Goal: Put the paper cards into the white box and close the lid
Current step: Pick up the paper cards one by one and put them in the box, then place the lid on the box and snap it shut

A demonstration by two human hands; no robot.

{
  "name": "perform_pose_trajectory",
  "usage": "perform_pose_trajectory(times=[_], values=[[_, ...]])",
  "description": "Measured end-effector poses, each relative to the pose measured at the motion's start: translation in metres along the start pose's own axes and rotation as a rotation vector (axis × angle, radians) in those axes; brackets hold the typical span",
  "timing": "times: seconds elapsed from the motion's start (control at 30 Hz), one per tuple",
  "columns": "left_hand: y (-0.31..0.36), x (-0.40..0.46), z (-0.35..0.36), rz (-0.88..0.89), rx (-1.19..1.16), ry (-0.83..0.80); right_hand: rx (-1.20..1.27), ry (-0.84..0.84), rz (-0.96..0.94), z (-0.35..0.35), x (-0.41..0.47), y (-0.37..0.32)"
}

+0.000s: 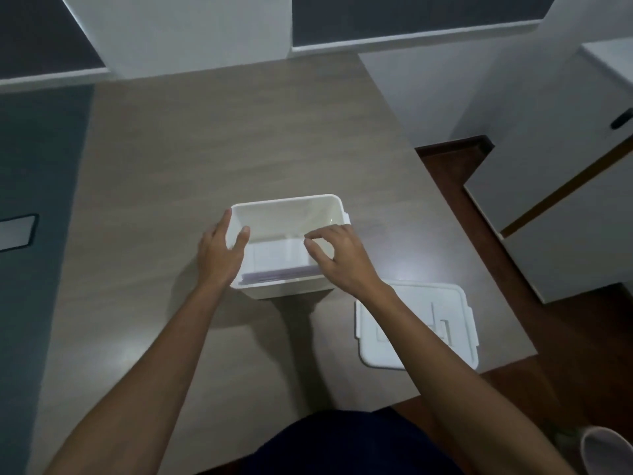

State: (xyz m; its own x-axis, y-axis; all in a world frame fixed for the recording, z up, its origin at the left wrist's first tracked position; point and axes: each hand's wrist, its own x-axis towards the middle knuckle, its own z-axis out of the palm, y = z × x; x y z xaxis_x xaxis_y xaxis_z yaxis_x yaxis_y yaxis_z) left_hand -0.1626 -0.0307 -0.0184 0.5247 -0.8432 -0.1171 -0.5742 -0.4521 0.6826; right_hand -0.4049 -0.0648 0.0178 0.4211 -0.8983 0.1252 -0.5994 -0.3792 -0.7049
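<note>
An open white box (291, 209) stands in the middle of the wooden table. A stack of pale paper cards (277, 274) lies on its floor, against the near wall. My left hand (221, 250) grips the box's left rim, thumb inside. My right hand (337, 257) hovers over the box's right side with thumb and forefinger nearly pinched, and nothing visible in them. The white lid (455, 306) lies flat on the table to the right of the box, partly under my right forearm.
The table (212, 149) ends at a right edge that slants down past the lid, with dark floor (561, 371) beyond. White cabinets (555, 186) stand at the right. A dark phone-like slab (15, 231) lies at far left. A white round object (608, 450) shows at the bottom right corner.
</note>
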Motion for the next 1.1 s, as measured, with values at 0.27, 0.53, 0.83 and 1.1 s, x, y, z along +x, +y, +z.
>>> perform_pose_trajectory(times=[0.27,0.53,0.83,1.1], values=[[0.108,-0.058,0.048,0.397,-0.028,0.052,-0.004,0.302,0.230,-0.056,-0.041,0.061],[0.137,-0.139,0.145,0.639,0.052,-0.354,-0.042,0.267,0.748,-0.089,-0.127,0.149],[0.096,-0.173,0.194,-0.058,0.387,-0.423,-0.086,0.116,0.878,-0.089,-0.183,0.203],[0.106,-0.182,0.210,-0.009,0.215,-0.349,-0.060,0.309,0.920,-0.091,-0.187,0.210]])
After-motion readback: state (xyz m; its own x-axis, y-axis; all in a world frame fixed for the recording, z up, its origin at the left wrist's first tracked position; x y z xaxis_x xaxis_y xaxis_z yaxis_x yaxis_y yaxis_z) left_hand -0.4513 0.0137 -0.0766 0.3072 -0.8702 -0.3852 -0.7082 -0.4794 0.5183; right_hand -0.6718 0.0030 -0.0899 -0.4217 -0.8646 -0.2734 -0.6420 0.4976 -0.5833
